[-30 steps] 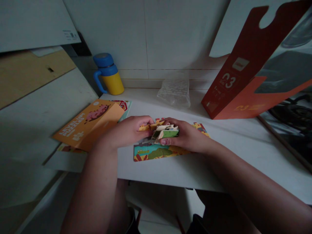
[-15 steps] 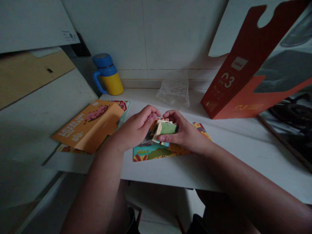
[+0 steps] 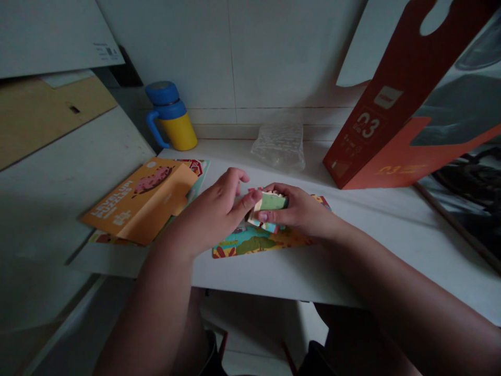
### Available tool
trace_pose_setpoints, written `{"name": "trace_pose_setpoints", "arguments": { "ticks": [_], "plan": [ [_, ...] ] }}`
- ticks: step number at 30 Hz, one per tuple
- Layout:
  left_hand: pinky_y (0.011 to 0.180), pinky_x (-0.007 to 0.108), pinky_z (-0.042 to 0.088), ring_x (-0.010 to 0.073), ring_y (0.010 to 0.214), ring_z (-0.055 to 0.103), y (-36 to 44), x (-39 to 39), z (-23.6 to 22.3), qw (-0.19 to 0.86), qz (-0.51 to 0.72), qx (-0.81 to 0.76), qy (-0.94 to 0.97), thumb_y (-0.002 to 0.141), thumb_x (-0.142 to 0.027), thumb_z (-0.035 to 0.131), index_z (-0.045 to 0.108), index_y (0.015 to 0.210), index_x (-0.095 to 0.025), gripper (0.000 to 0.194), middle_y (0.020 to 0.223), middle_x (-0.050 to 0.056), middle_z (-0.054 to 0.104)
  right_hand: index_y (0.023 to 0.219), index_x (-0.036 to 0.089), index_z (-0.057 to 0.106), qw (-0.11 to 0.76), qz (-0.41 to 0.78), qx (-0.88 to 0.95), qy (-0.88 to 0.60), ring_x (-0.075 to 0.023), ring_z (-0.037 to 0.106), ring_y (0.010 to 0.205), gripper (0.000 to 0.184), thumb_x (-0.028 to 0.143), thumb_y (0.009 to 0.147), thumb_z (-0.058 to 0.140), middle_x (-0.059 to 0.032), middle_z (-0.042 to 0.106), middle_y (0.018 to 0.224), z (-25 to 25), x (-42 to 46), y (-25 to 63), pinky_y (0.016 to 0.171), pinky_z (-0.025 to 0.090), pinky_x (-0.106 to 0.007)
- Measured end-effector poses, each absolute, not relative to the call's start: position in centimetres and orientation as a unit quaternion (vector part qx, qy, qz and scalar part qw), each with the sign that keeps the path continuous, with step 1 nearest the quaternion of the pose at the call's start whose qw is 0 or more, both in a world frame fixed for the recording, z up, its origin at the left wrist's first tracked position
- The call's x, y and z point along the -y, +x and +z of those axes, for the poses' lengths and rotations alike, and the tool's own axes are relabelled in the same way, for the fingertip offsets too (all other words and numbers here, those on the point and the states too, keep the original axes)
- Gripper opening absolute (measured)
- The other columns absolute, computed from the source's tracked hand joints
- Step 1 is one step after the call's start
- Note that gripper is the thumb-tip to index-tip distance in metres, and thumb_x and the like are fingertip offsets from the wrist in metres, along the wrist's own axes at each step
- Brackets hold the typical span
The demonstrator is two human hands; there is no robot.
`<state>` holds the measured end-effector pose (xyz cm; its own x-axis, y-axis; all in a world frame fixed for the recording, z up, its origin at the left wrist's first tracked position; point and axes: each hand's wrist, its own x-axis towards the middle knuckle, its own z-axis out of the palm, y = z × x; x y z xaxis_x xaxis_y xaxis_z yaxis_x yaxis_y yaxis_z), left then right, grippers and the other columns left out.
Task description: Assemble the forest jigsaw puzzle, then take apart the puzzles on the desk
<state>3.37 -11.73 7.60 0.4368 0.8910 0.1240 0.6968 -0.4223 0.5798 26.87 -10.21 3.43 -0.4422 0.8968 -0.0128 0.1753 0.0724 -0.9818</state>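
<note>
Within right hand (image 3: 303, 210), tidier puzzle-piece stack (image 3: 273, 201) now

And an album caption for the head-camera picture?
Over a colorful puzzle, the right hand holds a stack of pieces beside the left hand.

1 blue-and-yellow bottle (image 3: 178, 122) stands at the back of the white tabletop (image 3: 376, 224); 1 clear plastic bag (image 3: 279, 146) lies near the wall (image 3: 274, 57), left of a red-orange box (image 3: 362, 141) marked 03.
</note>
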Motion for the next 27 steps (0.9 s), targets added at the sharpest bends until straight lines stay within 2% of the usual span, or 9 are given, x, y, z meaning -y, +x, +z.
{"name": "trace_pose_setpoints", "arguments": {
  "ticks": [3,4,6,10,12,15,19,22,27],
  "plan": [
    [0.096,0.042,0.051,0.0329,0.115,0.065,1.8,12.9,7.3,0.184,0.056,-0.487,0.852,0.082,-0.062,0.079,0.061,0.119,-0.025,0.056,0.126,0.01,0.068,0.11,0.019,0.07,0.354,0.522,0.609,-0.481,-0.0214,0.071,0.078,0.059,0.054,0.069,0.094,-0.005,0.076,0.093,3.8,9.7,28.0,0.069,0.056,-0.033],
    [0.098,0.043,0.05,0.0345,0.116,0.065,1.6,13.2,7.2,0.174,0.009,-0.486,0.857,0.074,-0.056,0.087,0.064,0.113,-0.024,0.056,0.124,0.011,0.069,0.11,0.019,0.07,0.358,0.522,0.595,-0.495,-0.022,0.071,0.078,0.06,0.056,0.069,0.094,-0.0058,0.077,0.093,4.0,9.5,28.4,0.068,0.056,-0.033],
    [0.1,0.045,0.05,0.0363,0.117,0.065,1.9,13.9,6.8,0.139,-0.053,-0.503,0.851,0.068,-0.04,0.094,0.066,0.108,-0.021,0.053,0.123,0.013,0.069,0.112,0.02,0.07,0.368,0.53,0.573,-0.506,-0.0243,0.074,0.081,0.062,0.058,0.069,0.093,-0.0077,0.079,0.096,4.3,9.3,29.1,0.069,0.059,-0.034],
    [0.095,0.044,0.052,0.0342,0.109,0.068,3.3,14.3,6.8,0.099,-0.114,-0.525,0.837,0.074,-0.023,0.089,0.067,0.107,-0.016,0.04,0.115,0.014,0.071,0.114,0.023,0.069,0.391,0.551,0.542,-0.501,-0.027,0.076,0.086,0.063,0.058,0.068,0.094,-0.0086,0.08,0.1,4.4,9.0,29.8,0.072,0.061,-0.036],
    [0.093,0.042,0.053,0.0328,0.107,0.069,3.5,14.0,7.0,0.107,-0.123,-0.523,0.836,0.075,-0.023,0.088,0.067,0.105,-0.016,0.037,0.113,0.013,0.072,0.114,0.024,0.069,0.394,0.553,0.536,-0.502,-0.0273,0.076,0.086,0.063,0.058,0.068,0.095,-0.0079,0.08,0.1,4.2,8.9,29.9,0.072,0.061,-0.036],
    [0.094,0.04,0.052,0.032,0.11,0.067,2.9,13.3,6.7,0.134,-0.106,-0.517,0.839,0.072,-0.027,0.091,0.066,0.106,-0.018,0.043,0.114,0.012,0.072,0.112,0.024,0.07,0.381,0.549,0.542,-0.51,-0.0272,0.075,0.084,0.061,0.058,0.067,0.094,-0.0063,0.079,0.096,4.0,8.9,29.8,0.071,0.06,-0.037],
    [0.094,0.036,0.051,0.0298,0.113,0.066,1.8,11.7,5.8,0.179,-0.054,-0.488,0.853,0.068,-0.03,0.093,0.068,0.11,-0.02,0.051,0.116,0.008,0.07,0.106,0.022,0.071,0.313,0.546,0.6,-0.494,-0.0234,0.07,0.078,0.057,0.054,0.066,0.095,-0.003,0.075,0.089,4.4,9.0,29.5,0.068,0.055,-0.033],
    [0.091,0.034,0.051,0.0274,0.109,0.066,1.6,10.6,5.5,0.19,-0.029,-0.463,0.866,0.075,-0.03,0.088,0.07,0.109,-0.02,0.04,0.116,0.008,0.068,0.105,0.022,0.071,0.275,0.552,0.636,-0.464,-0.0219,0.069,0.08,0.055,0.053,0.066,0.094,-0.0013,0.074,0.091,4.4,9.1,29.4,0.07,0.053,-0.032],
    [0.084,0.033,0.048,0.0243,0.099,0.066,1.9,9.7,5.7,0.203,-0.006,-0.443,0.873,0.094,-0.032,0.068,0.071,0.101,-0.021,0.013,0.105,0.006,0.07,0.108,0.022,0.071,0.243,0.519,0.673,-0.468,-0.0221,0.068,0.084,0.056,0.058,0.07,0.091,-0.0019,0.075,0.096,3.2,8.6,29.5,0.073,0.052,-0.032]
  ]
}}
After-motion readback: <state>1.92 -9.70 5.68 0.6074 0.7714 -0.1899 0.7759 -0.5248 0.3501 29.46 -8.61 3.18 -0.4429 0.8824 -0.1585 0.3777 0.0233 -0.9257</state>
